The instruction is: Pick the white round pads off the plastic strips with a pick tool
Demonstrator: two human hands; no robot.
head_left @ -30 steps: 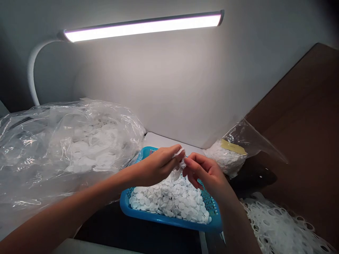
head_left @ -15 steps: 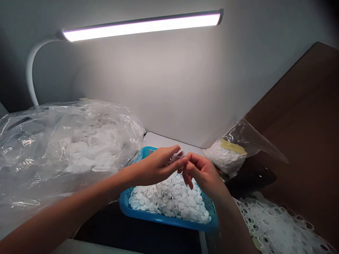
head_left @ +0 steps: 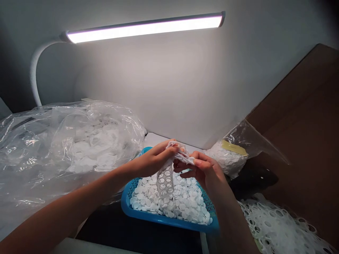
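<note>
My left hand [head_left: 152, 160] pinches a bunched white perforated sheet [head_left: 165, 183] above the basket. Its lower part hangs down as a strip with rows of round holes. On the other side, my right hand [head_left: 208, 171] grips the sheet's edge between thumb and forefinger, the other fingers curled below. Part of the sheet is hidden inside the left hand. Under both hands sits a blue plastic basket [head_left: 169, 221] filled with small white round discs [head_left: 185, 203].
A large clear plastic bag [head_left: 53, 148] with white pieces lies at left. At right are a smaller bag with a yellow label [head_left: 234, 147] and a heap of white sheets with holes [head_left: 283, 222]. A lit lamp [head_left: 145, 28] hangs above; a brown panel [head_left: 299, 123] stands at right.
The sheet has come into fuller view: a perforated strip now hangs below the left hand. My right hand has moved slightly right and down, holding the sheet's edge stretched between the hands.
</note>
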